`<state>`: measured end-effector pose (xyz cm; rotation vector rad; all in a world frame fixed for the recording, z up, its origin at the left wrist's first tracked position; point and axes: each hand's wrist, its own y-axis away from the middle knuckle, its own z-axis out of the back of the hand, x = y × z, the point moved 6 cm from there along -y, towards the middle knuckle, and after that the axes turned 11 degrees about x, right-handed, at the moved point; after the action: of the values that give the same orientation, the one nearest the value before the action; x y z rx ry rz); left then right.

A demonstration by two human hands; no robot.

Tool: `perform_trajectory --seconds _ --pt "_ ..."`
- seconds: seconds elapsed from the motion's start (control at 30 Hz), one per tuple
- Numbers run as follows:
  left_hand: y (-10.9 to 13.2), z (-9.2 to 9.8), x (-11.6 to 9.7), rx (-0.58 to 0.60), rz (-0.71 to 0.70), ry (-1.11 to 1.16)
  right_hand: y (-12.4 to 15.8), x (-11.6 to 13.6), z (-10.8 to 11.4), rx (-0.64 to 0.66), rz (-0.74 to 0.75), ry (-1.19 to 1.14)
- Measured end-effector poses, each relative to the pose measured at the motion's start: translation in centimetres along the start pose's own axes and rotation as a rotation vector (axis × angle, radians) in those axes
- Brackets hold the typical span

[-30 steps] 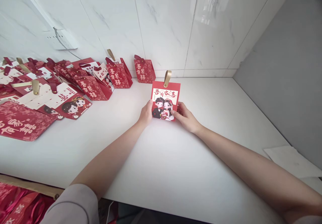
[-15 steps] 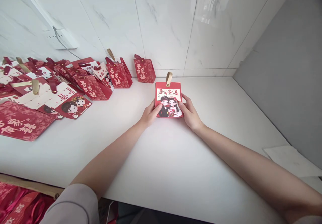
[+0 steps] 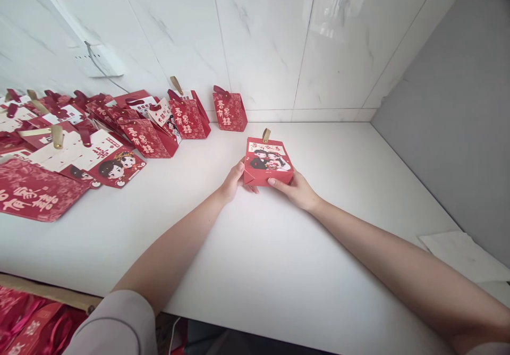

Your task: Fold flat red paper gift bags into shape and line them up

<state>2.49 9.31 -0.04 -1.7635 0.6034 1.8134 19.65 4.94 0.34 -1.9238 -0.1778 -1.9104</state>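
Note:
Between my hands is a red gift box (image 3: 269, 159) with a cartoon bride and groom on its front and a gold strap loop (image 3: 266, 135) at the top. It is tilted back, so its red base faces me. My left hand (image 3: 234, 179) grips the left side, with some fingertips showing under the lower edge. My right hand (image 3: 297, 189) holds the lower right corner, its thumb lying across the base. Both hands are closed on the box, just above the white tabletop (image 3: 255, 259).
Several red and white gift boxes (image 3: 149, 138) crowd the left side, and one red box (image 3: 230, 111) stands alone by the tiled wall. A white sheet (image 3: 464, 254) lies at the right. Below the table's left front edge is a carton (image 3: 43, 291) of red items.
The gift box has tipped back, and its base now shows. My right thumb has shifted from the front panel to the base, and my left fingers have moved lower around the side.

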Motion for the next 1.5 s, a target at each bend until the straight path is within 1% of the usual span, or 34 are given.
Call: perform_trajectory --seconds 0.07,0.13,0.23,0.3,0.37,0.6,0.97,1.07,1.2,1.27,1.33,1.4,1.43,1.5 --pt "0.1 -0.4 -0.4 0.034 0.022 -0.053 0.0 0.1 0.3 -0.031 -0.005 -0.025" --pt "0.0 -0.7 -0.6 0.018 0.077 -0.109 0.0 0.1 0.7 -0.071 -0.006 -0.039" --pt "0.0 -0.4 -0.8 -0.097 0.133 -0.155 0.0 -0.1 1.1 -0.116 -0.027 -0.047" --pt "0.1 -0.1 -0.8 -0.172 0.135 -0.150 -0.1 -0.3 1.3 -0.129 -0.055 -0.073" --pt "0.1 0.1 -0.8 -0.210 0.127 -0.140 -0.2 -0.4 1.4 -0.134 -0.073 -0.110" --pt "0.3 0.4 -0.7 -0.224 0.092 -0.091 -0.2 -1.0 1.6 -0.169 -0.136 -0.176" --pt "0.1 0.4 -0.4 -0.199 0.115 -0.093 -0.2 -1.4 1.7 -0.163 -0.122 -0.157" --pt "0.0 0.6 0.0 -0.198 0.119 -0.084 0.1 -0.9 1.8 -0.200 -0.063 -0.020" --pt "-0.3 0.9 0.6 -0.235 0.137 -0.066 1.0 1.3 1.6 -0.265 0.131 0.274" --pt "-0.4 1.0 0.8 -0.256 0.129 -0.053 1.4 2.0 1.3 -0.280 0.188 0.375" --pt "-0.5 1.0 0.7 -0.271 0.091 -0.074 1.6 2.4 1.0 -0.266 0.227 0.441" --pt "-0.4 1.1 0.5 -0.292 0.048 -0.110 1.7 2.5 0.6 -0.223 0.261 0.500" --pt "-0.4 1.1 0.4 -0.289 0.035 -0.121 1.7 2.5 0.4 -0.197 0.273 0.531" --pt "-0.5 0.7 0.2 -0.240 0.014 -0.112 1.7 2.3 0.1 -0.155 0.293 0.585"
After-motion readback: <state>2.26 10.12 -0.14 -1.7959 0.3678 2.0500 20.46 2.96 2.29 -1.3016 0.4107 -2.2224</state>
